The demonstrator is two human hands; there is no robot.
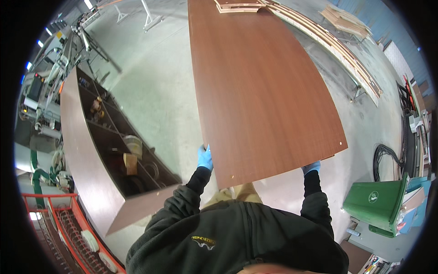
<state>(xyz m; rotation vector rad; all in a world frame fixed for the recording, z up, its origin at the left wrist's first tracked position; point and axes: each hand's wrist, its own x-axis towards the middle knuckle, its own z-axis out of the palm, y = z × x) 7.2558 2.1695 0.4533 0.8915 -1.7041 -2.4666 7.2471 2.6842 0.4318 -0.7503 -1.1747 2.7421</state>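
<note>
A large reddish-brown wood-grain panel (264, 86) stretches away from my body toward the far end of the view. My left hand (205, 158), in a blue glove, grips the panel's left edge near its close corner. At the near edge, toward the right corner, my gloved right hand (312, 168) holds the panel from below; its fingers are mostly hidden under the board. Small pale chips lie on the panel's near corners. On its far end rests a short stack of narrow boards (239, 7).
Left of me stands a brown cabinet (93, 150) with open compartments holding a bucket (133, 145) and a wooden block (130, 163). An orange-red roller frame (68, 219) is at lower left. Long strips (337, 52) lie on a stand at right, and a green bin (372, 201) sits nearby.
</note>
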